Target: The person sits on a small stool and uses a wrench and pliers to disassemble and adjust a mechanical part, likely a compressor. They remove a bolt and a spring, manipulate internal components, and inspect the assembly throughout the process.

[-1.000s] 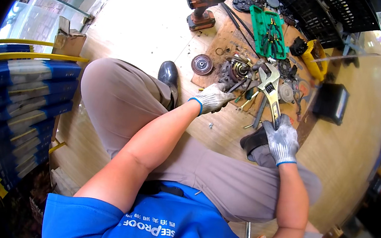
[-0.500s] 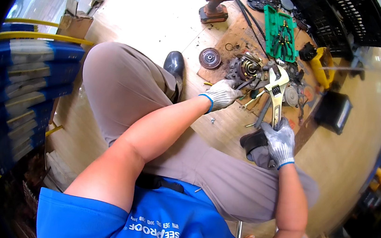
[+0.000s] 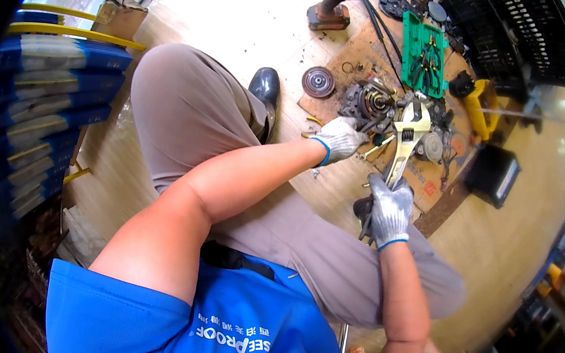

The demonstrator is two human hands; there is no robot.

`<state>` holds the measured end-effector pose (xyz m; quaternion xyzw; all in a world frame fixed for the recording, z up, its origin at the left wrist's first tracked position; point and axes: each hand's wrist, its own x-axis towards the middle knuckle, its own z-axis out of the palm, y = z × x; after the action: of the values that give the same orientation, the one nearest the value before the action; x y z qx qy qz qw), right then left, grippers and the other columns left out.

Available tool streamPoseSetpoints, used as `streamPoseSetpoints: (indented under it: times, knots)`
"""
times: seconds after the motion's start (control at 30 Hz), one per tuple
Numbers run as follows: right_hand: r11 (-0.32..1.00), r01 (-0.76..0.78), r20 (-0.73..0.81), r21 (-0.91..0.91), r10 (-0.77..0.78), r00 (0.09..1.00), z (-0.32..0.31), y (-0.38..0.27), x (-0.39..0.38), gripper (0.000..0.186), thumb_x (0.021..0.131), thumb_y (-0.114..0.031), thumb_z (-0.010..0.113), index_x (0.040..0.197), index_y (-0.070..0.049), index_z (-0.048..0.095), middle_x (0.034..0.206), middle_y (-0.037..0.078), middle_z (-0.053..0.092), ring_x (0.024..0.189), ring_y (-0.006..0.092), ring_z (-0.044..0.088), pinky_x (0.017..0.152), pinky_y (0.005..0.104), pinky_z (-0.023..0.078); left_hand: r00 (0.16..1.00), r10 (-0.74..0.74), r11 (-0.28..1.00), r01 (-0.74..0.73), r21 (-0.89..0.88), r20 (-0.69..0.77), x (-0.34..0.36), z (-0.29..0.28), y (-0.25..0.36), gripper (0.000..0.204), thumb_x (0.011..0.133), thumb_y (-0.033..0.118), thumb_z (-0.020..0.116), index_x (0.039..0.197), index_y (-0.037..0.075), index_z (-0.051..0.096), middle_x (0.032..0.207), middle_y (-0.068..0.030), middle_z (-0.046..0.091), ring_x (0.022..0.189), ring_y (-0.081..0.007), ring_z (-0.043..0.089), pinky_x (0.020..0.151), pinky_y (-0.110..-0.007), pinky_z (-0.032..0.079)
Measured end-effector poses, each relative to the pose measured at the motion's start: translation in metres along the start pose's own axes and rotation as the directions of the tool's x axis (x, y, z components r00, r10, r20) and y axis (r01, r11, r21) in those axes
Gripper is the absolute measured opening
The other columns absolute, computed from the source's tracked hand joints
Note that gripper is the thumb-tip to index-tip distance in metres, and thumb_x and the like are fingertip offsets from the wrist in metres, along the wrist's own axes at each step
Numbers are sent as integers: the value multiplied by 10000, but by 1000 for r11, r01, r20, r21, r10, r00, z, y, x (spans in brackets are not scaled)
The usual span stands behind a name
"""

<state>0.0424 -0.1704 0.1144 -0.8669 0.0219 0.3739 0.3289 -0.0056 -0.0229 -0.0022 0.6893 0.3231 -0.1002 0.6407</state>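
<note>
Wrapping its fingers around the handle of a long, pale, brassy metal adjustable wrench [image 3: 404, 148], the right hand [image 3: 390, 206], in a grey-white knitted glove edged in blue, holds the tool slanting away from the body. The wrench's thick, shiny head lies just right of a grimy, rounded metal assembly [image 3: 368, 101] with a dark, lumpy housing and a ringed, coppery centre. The left hand [image 3: 342, 141], in a matching ribbed glove, reaches to the near edge of that assembly with fingers bent; they are partly hidden, so I cannot tell whether they grip anything. Near the assembly's left side lies a flat, dark disc [image 3: 318, 82] with concentric rings.

A pale, glossy floor [image 3: 245, 19] spreads below, and a brown, stained cardboard sheet [image 3: 344, 52] lies on it under the parts. Blue-and-white stacked packages [image 3: 47, 101] fill the left side; black perforated plastic crates [image 3: 515, 29] stand at upper right. An orange-and-black cordless power tool [image 3: 328, 18] stands beyond the disc, and an open green plastic case [image 3: 412, 59] holds dark-handled pliers [image 3: 426, 66].
</note>
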Motion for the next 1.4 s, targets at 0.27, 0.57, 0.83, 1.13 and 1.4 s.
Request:
streamPoseSetpoints:
  times: [0.27, 0.57, 0.83, 1.13, 1.4]
  knots:
    - [826, -144, 102, 545, 104, 989, 51, 1, 0, 243, 895, -273, 713, 853, -86, 563, 619, 26, 555, 466, 146, 532, 427, 299, 440, 952, 303, 931, -289, 223, -32, 21, 3, -20, 403, 907, 327, 615, 1129, -6, 668, 929, -244, 687, 863, -345, 683, 779, -411, 526]
    - [681, -137, 194, 720, -8, 981, 67, -3, 4, 148, 979, -243, 615, 927, -109, 581, 674, 12, 598, 514, 148, 580, 416, 298, 472, 972, 232, 953, -221, 205, -30, 23, 19, -27, 439, 877, 345, 608, 1156, 9, 657, 1068, -296, 662, 1041, -430, 636, 895, -461, 499]
    - [677, -81, 149, 731, -42, 988, 70, 2, 2, 134, 957, -182, 647, 932, -64, 590, 652, 38, 597, 476, 144, 567, 424, 270, 457, 990, 115, 987, -104, 125, -82, 29, 27, -36, 351, 865, 252, 562, 1111, 24, 666, 1007, -285, 669, 998, -436, 636, 856, -493, 505]
    - [827, -79, 139, 557, 1, 990, 44, 5, 4, 164, 926, -192, 685, 949, -73, 575, 683, 50, 607, 499, 154, 589, 452, 285, 502, 986, 141, 968, -119, 221, -86, 4, 9, -20, 360, 883, 224, 515, 1175, 51, 637, 978, -271, 679, 928, -433, 659, 829, -513, 524]
    - [735, -191, 345, 651, -62, 937, 28, 2, -2, 153, 952, -171, 635, 1025, -60, 559, 808, 91, 642, 626, 197, 659, 524, 358, 587, 979, 182, 966, -159, 205, -97, 8, 13, -27, 358, 914, 257, 511, 1192, 63, 626, 980, -270, 678, 930, -437, 656, 833, -522, 520]
